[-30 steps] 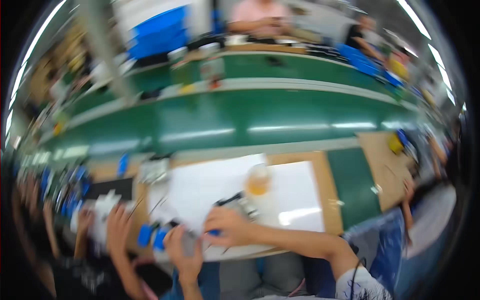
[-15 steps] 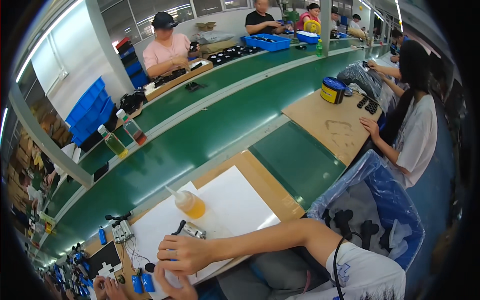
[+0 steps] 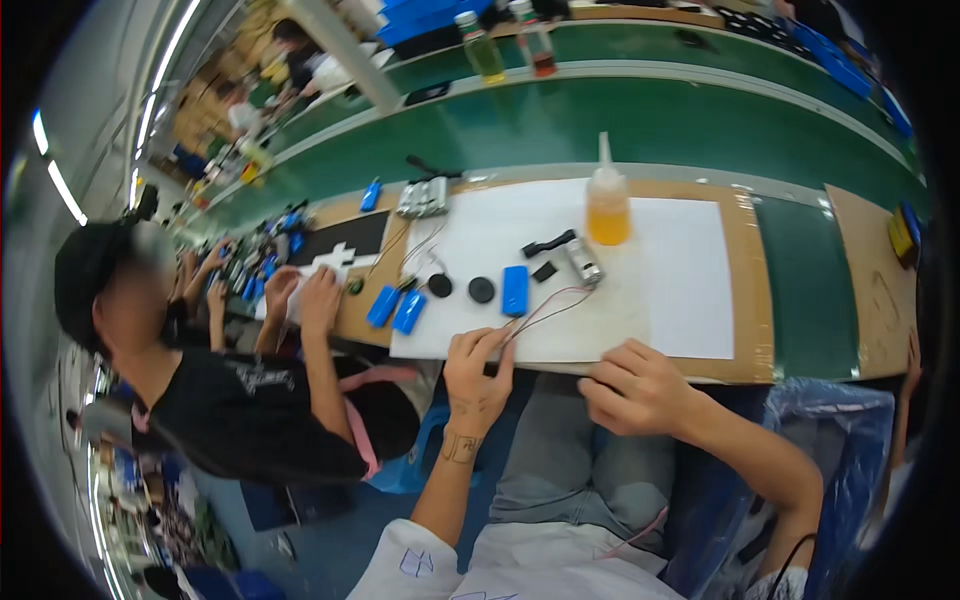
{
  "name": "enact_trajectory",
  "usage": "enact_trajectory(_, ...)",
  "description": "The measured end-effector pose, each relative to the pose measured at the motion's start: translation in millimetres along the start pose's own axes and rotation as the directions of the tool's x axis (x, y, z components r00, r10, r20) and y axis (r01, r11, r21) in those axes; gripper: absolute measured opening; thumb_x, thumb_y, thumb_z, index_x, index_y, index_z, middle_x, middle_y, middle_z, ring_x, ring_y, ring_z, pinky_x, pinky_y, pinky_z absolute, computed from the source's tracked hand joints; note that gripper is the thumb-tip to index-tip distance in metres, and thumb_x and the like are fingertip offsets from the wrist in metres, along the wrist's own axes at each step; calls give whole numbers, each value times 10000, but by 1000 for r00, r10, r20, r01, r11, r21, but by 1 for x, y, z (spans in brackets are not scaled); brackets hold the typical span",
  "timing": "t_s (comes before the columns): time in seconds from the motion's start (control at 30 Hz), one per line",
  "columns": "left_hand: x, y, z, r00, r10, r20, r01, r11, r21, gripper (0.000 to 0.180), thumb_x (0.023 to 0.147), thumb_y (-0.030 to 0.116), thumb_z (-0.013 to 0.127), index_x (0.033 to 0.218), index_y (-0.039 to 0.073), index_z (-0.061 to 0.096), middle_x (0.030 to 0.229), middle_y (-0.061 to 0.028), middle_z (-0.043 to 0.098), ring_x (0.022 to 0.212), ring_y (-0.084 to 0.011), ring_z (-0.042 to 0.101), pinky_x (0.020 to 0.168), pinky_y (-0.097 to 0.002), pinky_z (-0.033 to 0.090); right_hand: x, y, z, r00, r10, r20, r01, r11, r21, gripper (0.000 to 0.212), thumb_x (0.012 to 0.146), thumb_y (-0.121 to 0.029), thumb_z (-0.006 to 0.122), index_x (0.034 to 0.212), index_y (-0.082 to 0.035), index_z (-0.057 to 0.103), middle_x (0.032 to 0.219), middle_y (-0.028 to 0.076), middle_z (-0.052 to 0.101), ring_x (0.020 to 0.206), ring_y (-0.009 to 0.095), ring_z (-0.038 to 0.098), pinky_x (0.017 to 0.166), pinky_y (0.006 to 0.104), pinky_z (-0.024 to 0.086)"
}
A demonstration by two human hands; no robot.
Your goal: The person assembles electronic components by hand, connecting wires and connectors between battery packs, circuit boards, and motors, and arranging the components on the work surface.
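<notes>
My left hand [image 3: 478, 372] is at the front edge of the white sheet, its thumb and forefinger pinched on thin red and dark wires [image 3: 548, 308]. These wires run up to a small silver motor [image 3: 583, 262]. Just beyond my fingertips lies a blue battery pack [image 3: 515, 290]. My right hand [image 3: 636, 388] hovers at the table's front edge, fingers curled; whatever they may hold is hidden. Near the motor are a black arm-shaped part [image 3: 549, 243] and a small black square [image 3: 544, 271]. Two black discs, one of them this disc [image 3: 481, 290], lie left of the battery pack.
A squeeze bottle of orange liquid [image 3: 608, 212] stands behind the motor. More blue packs [image 3: 408, 312] and silver motors [image 3: 424, 197] lie to the left, where a co-worker [image 3: 250, 400] sits close. A blue-lined bin [image 3: 830, 420] is at my right. Beyond runs the green conveyor [image 3: 680, 130].
The view has swung left and down. My hands, close together before, are now apart, the left on the wires. The battery pack and discs by the motor now show.
</notes>
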State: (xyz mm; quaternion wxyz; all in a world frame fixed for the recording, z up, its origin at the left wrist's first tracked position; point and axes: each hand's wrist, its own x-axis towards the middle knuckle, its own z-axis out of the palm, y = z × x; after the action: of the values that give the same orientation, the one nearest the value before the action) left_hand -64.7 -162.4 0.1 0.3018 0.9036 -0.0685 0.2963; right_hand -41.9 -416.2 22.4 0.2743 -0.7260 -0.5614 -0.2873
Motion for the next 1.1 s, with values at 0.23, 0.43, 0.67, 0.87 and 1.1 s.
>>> enact_trajectory(0.23, -4, -12, -16, 988, -101, 115, 108, 993, -55, 185, 821, 25, 802, 994, 19, 737, 883, -111, 696, 759, -238, 657, 719, -339, 538, 2, -26, 29, 984, -52, 170, 44, 998, 51, 300, 689, -183, 777, 930, -46, 661, 780, 25, 585, 744, 199, 590, 676, 338, 488)
enact_trajectory(0.43, 26, -1, -23, 966, -157, 206, 198, 961, -195, 143, 886, 46, 763, 1011, -20, 740, 860, -122, 741, 744, -200, 719, 709, -295, 567, -18, -38, 16, 978, -13, 208, 6, 999, 35, 261, 734, -187, 777, 929, -58, 663, 744, 13, 575, 733, 185, 574, 668, 322, 479)
enact_trajectory(0.67, 112, 7, -53, 898, -289, 332, 408, 830, -381, 154, 926, 37, 740, 1017, -86, 733, 848, -131, 757, 748, -157, 745, 688, -257, 600, -10, -30, 7, 989, 37, 145, -50, 995, 91, 248, 734, -168, 770, 922, -47, 663, 711, 10, 577, 715, 192, 588, 663, 329, 497)
enact_trajectory(0.87, 113, 14, -28, 886, -292, 360, 441, 770, -460, 184, 934, 17, 728, 1056, -120, 716, 934, -168, 756, 839, -200, 764, 783, -283, 638, -12, -29, -5, 970, 89, 228, -115, 988, 100, 213, 785, -223, 739, 881, -59, 643, 783, 38, 643, 791, 210, 619, 734, 343, 511)
enact_trajectory(1.1, 128, 21, -9, 945, -283, 163, 322, 730, -603, 182, 936, 7, 729, 1074, -110, 711, 974, -171, 757, 886, -211, 763, 813, -301, 641, -14, -25, -4, 969, 157, 191, -185, 973, 140, 156, 791, -176, 724, 821, -60, 623, 756, 55, 652, 781, 234, 642, 741, 360, 534)
